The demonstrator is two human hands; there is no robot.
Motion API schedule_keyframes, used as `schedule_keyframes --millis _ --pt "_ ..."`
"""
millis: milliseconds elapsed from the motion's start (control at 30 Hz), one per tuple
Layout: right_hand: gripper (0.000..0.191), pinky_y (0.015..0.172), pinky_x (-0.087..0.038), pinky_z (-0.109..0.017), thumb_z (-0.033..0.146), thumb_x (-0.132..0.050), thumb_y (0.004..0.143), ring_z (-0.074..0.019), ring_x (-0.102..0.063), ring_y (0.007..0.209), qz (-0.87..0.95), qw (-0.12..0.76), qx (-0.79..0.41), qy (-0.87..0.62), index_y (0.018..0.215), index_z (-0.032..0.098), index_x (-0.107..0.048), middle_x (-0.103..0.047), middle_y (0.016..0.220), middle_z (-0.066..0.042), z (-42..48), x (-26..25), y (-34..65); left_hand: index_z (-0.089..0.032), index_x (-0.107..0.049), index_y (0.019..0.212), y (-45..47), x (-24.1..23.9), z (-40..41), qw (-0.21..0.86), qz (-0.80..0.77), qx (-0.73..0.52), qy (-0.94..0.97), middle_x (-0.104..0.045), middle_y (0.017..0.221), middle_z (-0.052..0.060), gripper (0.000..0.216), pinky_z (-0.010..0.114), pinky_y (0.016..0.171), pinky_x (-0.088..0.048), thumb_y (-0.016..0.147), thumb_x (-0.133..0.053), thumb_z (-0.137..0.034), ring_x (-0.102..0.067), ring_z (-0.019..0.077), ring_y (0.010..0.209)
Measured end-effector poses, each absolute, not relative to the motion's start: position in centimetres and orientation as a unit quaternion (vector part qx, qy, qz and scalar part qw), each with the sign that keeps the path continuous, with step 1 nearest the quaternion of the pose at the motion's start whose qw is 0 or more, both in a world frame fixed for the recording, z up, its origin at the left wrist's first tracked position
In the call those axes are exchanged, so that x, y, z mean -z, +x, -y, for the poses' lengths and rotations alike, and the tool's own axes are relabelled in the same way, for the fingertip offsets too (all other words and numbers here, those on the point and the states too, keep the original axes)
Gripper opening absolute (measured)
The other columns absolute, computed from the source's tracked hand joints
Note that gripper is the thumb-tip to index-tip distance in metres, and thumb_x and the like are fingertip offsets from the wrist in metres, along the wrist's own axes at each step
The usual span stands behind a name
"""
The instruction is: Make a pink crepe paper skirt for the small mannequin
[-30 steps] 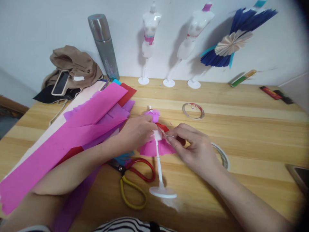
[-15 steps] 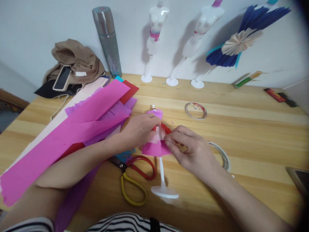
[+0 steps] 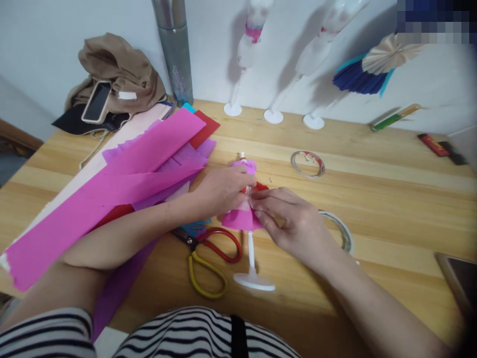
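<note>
A small white mannequin (image 3: 251, 248) on a round base wears a pink crepe paper dress (image 3: 238, 220), with a red piece (image 3: 260, 187) at its waist. My left hand (image 3: 225, 189) is closed around the dress's upper part from the left side. From the right, my right hand (image 3: 294, 214) pinches at the waist, its thumb and fingertips pressed together against the dress. Whatever lies between those fingertips is too small to make out. Scissors (image 3: 208, 286) with one red and one yellow handle lie left of the base, their blades partly beneath my left forearm.
Pink, purple and red crepe paper (image 3: 74, 209) covers the left side. A tape roll (image 3: 345, 231) lies beyond my right wrist, and a clear ring (image 3: 308, 164) holds tiny beads. Mannequins (image 3: 274, 116), a flask (image 3: 177, 64), a phone (image 3: 97, 102) and a glue stick (image 3: 395, 118) line the back.
My right hand has moved in closer, its fingertips now against the dress's waist. The left hand keeps its hold. The camera view has tilted down slightly.
</note>
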State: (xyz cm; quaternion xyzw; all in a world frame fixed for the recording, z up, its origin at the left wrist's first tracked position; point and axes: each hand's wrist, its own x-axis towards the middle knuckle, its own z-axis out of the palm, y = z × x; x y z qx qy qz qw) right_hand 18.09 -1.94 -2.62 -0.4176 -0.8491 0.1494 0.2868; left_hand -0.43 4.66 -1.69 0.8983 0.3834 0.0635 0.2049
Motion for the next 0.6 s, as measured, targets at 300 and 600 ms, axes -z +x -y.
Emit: schedule_keyframes --millis 300,600 --pt "0.017 0.075 -0.059 -0.042 0.016 -0.051 0.094 -0.0258 -0.069 0.091 0.853 0.266 -0.153 -0.422 0.088 0.021 -0.067 -0.075 0.101 -0.011 1.97 2.86 18.18 -0.017 -0.075 0.099 -0.44 2.03 -5.38 0.193 -0.373 -0.023 0.907 -0.072 0.097 0.007 0.031 0.031 0.081 -0.049 0.091 -0.046 -0.015 -0.065 0.0204 0.092" --pt "0.016 0.066 -0.053 -0.034 0.017 -0.056 0.093 -0.0197 -0.066 0.075 0.776 0.331 -0.223 -0.488 0.081 0.024 -0.063 -0.07 0.084 -0.007 2.06 1.96 18.07 -0.016 -0.073 0.088 -0.57 1.68 -5.14 0.229 -0.384 -0.053 0.893 -0.071 0.085 0.005 0.019 0.028 0.078 -0.048 0.084 -0.055 -0.019 -0.063 0.0179 0.084"
